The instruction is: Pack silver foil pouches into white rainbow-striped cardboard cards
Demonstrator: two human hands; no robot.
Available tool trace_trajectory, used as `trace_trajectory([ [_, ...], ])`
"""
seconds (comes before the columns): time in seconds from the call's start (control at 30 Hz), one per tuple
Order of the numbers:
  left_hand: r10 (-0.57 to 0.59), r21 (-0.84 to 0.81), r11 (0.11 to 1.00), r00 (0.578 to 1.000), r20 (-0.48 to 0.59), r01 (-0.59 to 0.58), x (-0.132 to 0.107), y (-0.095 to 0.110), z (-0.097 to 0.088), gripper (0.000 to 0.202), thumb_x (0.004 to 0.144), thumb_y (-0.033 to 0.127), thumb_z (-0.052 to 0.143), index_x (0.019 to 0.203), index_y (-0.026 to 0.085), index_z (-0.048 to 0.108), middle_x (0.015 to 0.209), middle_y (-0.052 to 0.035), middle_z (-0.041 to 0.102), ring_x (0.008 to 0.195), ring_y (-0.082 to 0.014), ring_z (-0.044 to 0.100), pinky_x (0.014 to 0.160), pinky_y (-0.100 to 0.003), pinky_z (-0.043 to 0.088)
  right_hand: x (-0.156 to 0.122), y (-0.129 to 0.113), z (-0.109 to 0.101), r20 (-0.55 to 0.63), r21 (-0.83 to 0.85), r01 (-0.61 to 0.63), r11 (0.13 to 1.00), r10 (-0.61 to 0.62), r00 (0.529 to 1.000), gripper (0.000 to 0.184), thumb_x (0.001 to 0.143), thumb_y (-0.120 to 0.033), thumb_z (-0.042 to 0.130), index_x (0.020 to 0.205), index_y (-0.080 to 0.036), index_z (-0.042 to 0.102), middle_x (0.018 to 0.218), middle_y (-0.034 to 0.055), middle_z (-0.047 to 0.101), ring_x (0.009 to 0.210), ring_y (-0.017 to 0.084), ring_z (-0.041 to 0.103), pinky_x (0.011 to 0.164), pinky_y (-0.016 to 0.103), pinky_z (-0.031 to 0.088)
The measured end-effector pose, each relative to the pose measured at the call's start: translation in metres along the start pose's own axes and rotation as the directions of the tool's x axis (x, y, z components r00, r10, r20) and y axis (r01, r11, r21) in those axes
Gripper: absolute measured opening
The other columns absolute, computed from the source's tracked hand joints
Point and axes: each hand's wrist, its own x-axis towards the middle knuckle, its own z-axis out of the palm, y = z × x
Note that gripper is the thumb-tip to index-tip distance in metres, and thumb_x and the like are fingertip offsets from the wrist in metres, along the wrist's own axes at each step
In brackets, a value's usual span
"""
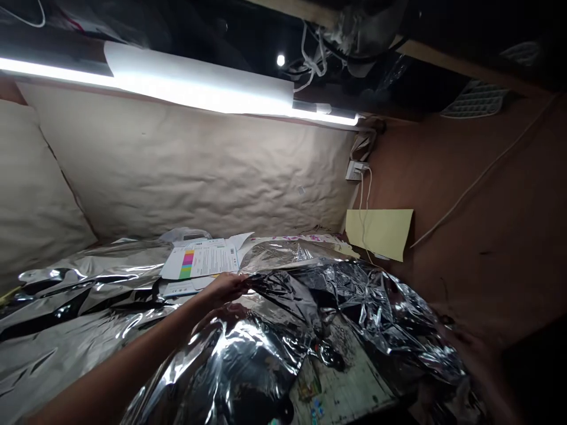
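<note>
My left hand point(227, 287) pinches a gathered edge of a shiny silver film point(305, 301) near the middle of the view. The film is crumpled and spreads across the work surface to both sides. On the right, my right hand point(469, 348) is by the film's far right part, dim and smeared, so its fingers cannot be made out. Between the hands a worn, pale board point(341, 378) shows through a gap in the film. A small dark object point(328, 354) with a red spot lies on it. Small blue-green bits point(316, 410) sit lower on the board.
Flat printed cardboard boxes point(201, 262) lie behind my left hand. A yellow sheet point(380, 233) leans at the right wall, below a socket point(356, 170) with white cables. A lit tube lamp point(325, 114) partly covered by white paper point(199, 79) hangs overhead, under dark beams.
</note>
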Motion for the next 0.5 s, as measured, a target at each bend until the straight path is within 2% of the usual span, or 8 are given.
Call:
trace_trajectory([
  [0.13,0.009,0.024,1.0,1.0,-0.026,-0.009,-0.018,-0.01,-0.028,0.045,0.052,0.05,0.084,0.07,0.015,0.06,0.061,0.002,0.057,0.056,-0.011,0.053,0.047,-0.019,0.035,0.01,0.022,-0.001,0.055,-0.068,0.003,0.998,0.001,0.998,0.026,0.052,-0.053,0.064,0.043,-0.031,0.052,0.05,0.0129,0.064,0.055,0.036,0.063,0.056,0.053,0.05],
  [0.2,0.02,0.046,0.999,0.999,-0.034,-0.018,-0.029,-0.014,-0.038,0.049,0.054,0.056,0.082,0.07,0.017,0.056,0.056,0.005,0.05,0.051,-0.0096,0.048,0.044,-0.018,0.029,0.008,0.01,0.001,0.04,-0.091,0.029,0.995,-0.025,0.999,0.023,0.052,-0.051,0.062,0.048,-0.032,0.052,0.051,0.0129,0.064,0.057,0.037,0.063,0.058,0.054,0.05],
  [0.27,0.035,0.077,0.997,0.999,-0.04,-0.032,-0.037,-0.017,-0.044,0.054,0.057,0.062,0.079,0.068,0.018,0.051,0.052,0.0074,0.043,0.045,-0.0076,0.041,0.043,-0.018,0.024,-0.007,-0.017,0.005,-0.052,-0.149,0.168,0.975,-0.177,0.983,0.019,0.057,-0.048,0.06,0.065,-0.031,0.06,0.069,0.0162,0.07,0.075,0.041,0.067,0.07,0.057,0.051],
  [0.3,0.048,0.095,0.995,0.998,-0.041,-0.044,-0.04,-0.018,-0.045,0.056,0.058,0.064,0.078,0.065,0.018,0.048,0.051,0.0083,0.041,0.043,-0.0064,0.037,0.043,-0.018,0.022,-0.019,-0.034,0.009,-0.118,-0.19,0.281,0.941,-0.306,0.945,0.023,0.061,-0.045,0.059,0.078,-0.03,0.064,0.084,0.0179,0.072,0.089,0.042,0.066,0.08,0.058,0.05],
  [0.37,0.085,0.133,0.988,0.996,-0.03,-0.08,-0.042,-0.018,-0.041,0.058,0.059,0.066,0.077,0.062,0.018,0.045,0.051,0.009,0.038,0.043,-0.0052,0.032,0.045,-0.019,0.022,-0.047,-0.073,0.023,-0.182,-0.28,0.506,0.816,-0.562,0.807,0.036,0.074,-0.036,0.052,0.107,-0.025,0.064,0.117,0.0179,0.066,0.12,0.039,0.055,0.101,0.056,0.042],
  [0.4,0.105,0.149,0.984,0.994,-0.019,-0.101,-0.042,-0.017,-0.037,0.058,0.059,0.065,0.078,0.061,0.017,0.046,0.051,0.009,0.038,0.044,-0.0053,0.032,0.045,-0.019,0.023,-0.059,-0.093,0.034,-0.141,-0.257,0.607,0.752,-0.65,0.747,0.035,0.077,-0.03,0.052,0.109,-0.024,0.064,0.12,0.0157,0.065,0.12,0.036,0.056,0.104,0.052,0.042],
  [0.43,0.125,0.162,0.979,0.992,-0.004,-0.122,-0.041,-0.015,-0.031,0.057,0.059,0.064,0.078,0.061,0.017,0.047,0.051,0.0087,0.039,0.045,-0.0057,0.033,0.046,-0.019,0.023,-0.067,-0.112,0.047,0.023,-0.157,0.707,0.689,-0.713,0.7,0.031,0.079,-0.026,0.051,0.106,-0.024,0.066,0.119,0.0124,0.067,0.115,0.032,0.06,0.103,0.047,0.044],
  [0.5,0.159,0.177,0.971,0.987,0.029,-0.162,-0.04,-0.009,-0.02,0.055,0.06,0.062,0.079,0.06,0.016,0.049,0.052,0.0077,0.041,0.048,-0.0065,0.035,0.047,-0.019,0.025,-0.065,-0.148,0.079,0.489,0.052,0.737,0.674,-0.661,0.57,0.028,0.079,-0.025,0.054,0.1,-0.026,0.071,0.11,0.0066,0.071,0.106,0.028,0.065,0.097,0.041,0.049],
])
